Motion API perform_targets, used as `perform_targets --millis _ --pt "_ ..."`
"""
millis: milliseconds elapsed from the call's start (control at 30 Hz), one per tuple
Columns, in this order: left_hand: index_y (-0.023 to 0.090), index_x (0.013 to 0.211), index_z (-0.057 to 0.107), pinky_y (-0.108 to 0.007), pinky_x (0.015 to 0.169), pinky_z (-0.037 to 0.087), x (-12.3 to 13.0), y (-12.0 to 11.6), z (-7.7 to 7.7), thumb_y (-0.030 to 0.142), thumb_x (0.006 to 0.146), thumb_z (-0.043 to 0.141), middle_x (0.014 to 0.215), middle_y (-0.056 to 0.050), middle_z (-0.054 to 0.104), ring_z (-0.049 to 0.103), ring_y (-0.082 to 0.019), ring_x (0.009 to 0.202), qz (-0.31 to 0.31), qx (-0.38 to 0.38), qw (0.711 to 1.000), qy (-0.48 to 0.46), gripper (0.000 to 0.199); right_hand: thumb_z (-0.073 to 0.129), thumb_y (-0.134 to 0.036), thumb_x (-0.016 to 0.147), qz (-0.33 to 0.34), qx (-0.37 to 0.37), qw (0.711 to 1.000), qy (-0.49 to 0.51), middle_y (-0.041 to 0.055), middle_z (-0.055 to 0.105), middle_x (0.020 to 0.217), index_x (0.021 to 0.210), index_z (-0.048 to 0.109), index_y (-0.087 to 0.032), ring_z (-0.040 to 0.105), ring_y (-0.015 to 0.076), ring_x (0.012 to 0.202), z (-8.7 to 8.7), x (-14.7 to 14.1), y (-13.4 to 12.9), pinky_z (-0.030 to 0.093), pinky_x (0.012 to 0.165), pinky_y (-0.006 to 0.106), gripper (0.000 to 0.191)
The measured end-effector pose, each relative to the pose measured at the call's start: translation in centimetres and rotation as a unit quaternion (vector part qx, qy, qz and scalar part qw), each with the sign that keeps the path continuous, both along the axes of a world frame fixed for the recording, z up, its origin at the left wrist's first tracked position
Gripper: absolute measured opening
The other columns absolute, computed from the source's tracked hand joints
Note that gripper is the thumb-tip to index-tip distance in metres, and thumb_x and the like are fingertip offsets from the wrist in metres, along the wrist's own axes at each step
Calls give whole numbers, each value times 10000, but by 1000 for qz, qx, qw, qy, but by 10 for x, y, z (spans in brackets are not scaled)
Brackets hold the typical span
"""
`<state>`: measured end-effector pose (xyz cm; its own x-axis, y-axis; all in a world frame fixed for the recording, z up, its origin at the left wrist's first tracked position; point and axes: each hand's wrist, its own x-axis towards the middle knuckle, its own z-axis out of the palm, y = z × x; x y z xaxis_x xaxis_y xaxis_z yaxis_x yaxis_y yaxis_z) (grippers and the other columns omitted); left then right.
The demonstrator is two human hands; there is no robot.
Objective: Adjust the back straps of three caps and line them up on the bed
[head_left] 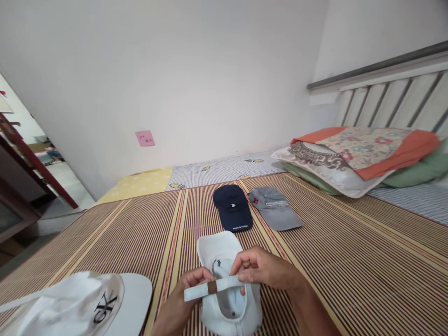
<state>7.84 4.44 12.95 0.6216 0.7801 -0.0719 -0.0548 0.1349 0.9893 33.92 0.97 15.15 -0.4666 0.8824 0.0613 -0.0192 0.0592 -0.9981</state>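
A pale blue baseball cap (220,245) lies on the bamboo mat in front of me, its brim pointing away and its rear opening towards me. Its back strap (227,283), with a brown band around it, stretches between my hands. My left hand (187,291) is closed on the strap near its loose end, fingers partly behind it. My right hand (261,269) pinches the strap at the other side, by the edge of the opening. Just beyond the cap lie a navy cap (233,205) and a grey cap (275,207), side by side.
A white cap (101,303) with black letters lies at the lower left. The striped bamboo mat (350,261) covers the bed. Pillows (360,149) are stacked at the right by the slatted headboard (395,100). A pink note (144,138) is on the wall.
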Motion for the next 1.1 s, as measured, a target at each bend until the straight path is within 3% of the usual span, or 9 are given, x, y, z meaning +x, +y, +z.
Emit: perform_targets --millis 167,467,600,767,900,967,1100 --pt "179 717 620 -277 575 223 3 -3 4 587 828 762 622 49 440 279 -124 604 1 13 1000 11 446 820 -404 815 -4 0 1000 -4 -16 720 649 864 768 -151 609 106 553 -1 -10 1 418 586 215 263" --pt "172 741 644 -266 549 172 6 -3 -2 588 766 829 609 61 424 249 -98 570 5 -29 1000 5 456 794 -330 815 -19 15 1000 -18 -26 711 627 825 758 -156 608 103 552 6 -16 -1 424 584 212 178" --pt "172 738 637 -260 527 160 7 -3 -2 602 801 799 596 69 393 223 -90 552 6 -26 1000 7 463 778 -308 813 -27 13 999 -21 -27 706 621 819 752 -156 608 106 551 7 -16 -2 428 592 218 155" --pt "143 767 735 -239 524 301 6 -6 7 684 865 676 621 11 501 377 -108 553 16 -27 999 -21 553 770 -300 820 -27 19 999 -21 -24 717 634 834 747 -159 621 110 574 7 -14 -2 429 604 219 144" --pt "117 912 813 -261 595 419 -3 -5 13 776 894 531 776 -70 634 510 -159 663 3 -69 996 -64 718 785 -328 807 -33 8 999 -7 -18 722 631 835 733 -159 636 119 576 5 -12 0 445 608 223 179" --pt "122 978 814 -273 644 433 -9 -4 14 788 868 561 837 -86 666 533 -175 710 -22 -31 998 -51 721 785 -324 810 -32 7 999 -8 -17 724 632 840 731 -161 639 119 576 4 -11 0 447 608 222 174" --pt "166 1009 800 -265 693 386 -18 0 16 667 819 731 834 -50 662 514 -167 748 -46 40 998 15 540 794 -343 819 -22 3 1000 -7 -9 729 644 857 738 -157 645 120 581 3 -12 -1 450 607 221 198"
